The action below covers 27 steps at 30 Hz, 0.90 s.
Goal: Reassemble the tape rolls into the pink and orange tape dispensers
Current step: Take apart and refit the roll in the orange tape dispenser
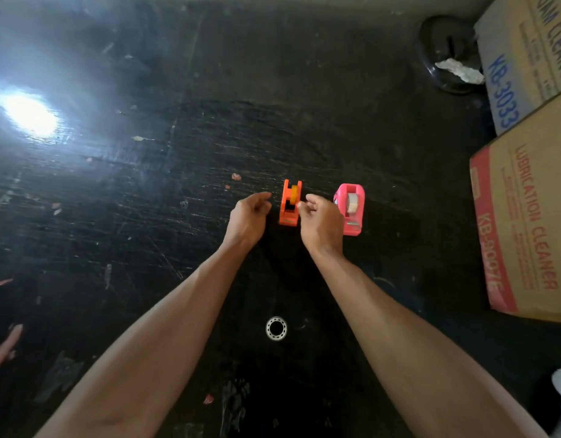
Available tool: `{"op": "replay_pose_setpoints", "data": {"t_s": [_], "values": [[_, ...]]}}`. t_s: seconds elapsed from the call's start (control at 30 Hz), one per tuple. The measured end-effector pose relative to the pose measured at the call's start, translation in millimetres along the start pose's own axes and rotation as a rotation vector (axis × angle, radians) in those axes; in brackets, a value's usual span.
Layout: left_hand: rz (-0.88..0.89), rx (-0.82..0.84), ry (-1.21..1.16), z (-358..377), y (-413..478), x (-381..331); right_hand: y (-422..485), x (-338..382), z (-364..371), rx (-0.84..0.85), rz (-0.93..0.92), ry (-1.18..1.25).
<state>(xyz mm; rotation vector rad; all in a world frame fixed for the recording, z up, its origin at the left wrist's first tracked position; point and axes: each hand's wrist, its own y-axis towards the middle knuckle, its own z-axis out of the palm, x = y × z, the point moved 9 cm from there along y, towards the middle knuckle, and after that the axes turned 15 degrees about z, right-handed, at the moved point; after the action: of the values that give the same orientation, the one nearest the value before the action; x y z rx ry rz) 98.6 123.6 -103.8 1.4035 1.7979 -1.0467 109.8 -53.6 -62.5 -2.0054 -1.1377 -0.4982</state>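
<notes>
The orange dispenser (287,200) holds its roll (293,194), and the pink dispenser (356,216) beside it holds one too, so you look nearly done. Your left hand (249,216) is loose and empty. Your right hand (320,222) is curled, and I cannot tell if it holds anything.

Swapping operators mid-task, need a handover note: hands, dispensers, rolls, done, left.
Left hand: loosely curled, holds nothing, just left of the orange dispenser.
Right hand: fingers curled at that dispenser's right side; a pinch on tape cannot be told.
Yellow roll sits in the orange dispenser; pale roll sits in the pink dispenser, to the right, untouched.
Done: both rolls appear seated.
Left: likely check the orange one's tape end. A loose ring lies nearer the person.
</notes>
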Motion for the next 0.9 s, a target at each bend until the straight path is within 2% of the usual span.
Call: {"op": "replay_pose_setpoints", "data": {"t_s": [0.2,0.37,0.53,0.9], "values": [[0.015,0.096,-0.167,22.1,21.9,-2.9,37.4,-12.6,15.3,0.091,0.187,0.042],[0.013,0.041,-0.225,24.2,16.9,-5.6,39.0,-23.6,25.0,0.130,0.249,0.162],[0.004,0.009,-0.310,20.9,-9.9,-5.7,14.1,-38.9,23.0,0.214,0.269,0.301],[-0.064,0.126,-0.438,31.7,-102.8,4.7,-63.6,-94.1,4.9,0.379,0.362,0.492]]}}
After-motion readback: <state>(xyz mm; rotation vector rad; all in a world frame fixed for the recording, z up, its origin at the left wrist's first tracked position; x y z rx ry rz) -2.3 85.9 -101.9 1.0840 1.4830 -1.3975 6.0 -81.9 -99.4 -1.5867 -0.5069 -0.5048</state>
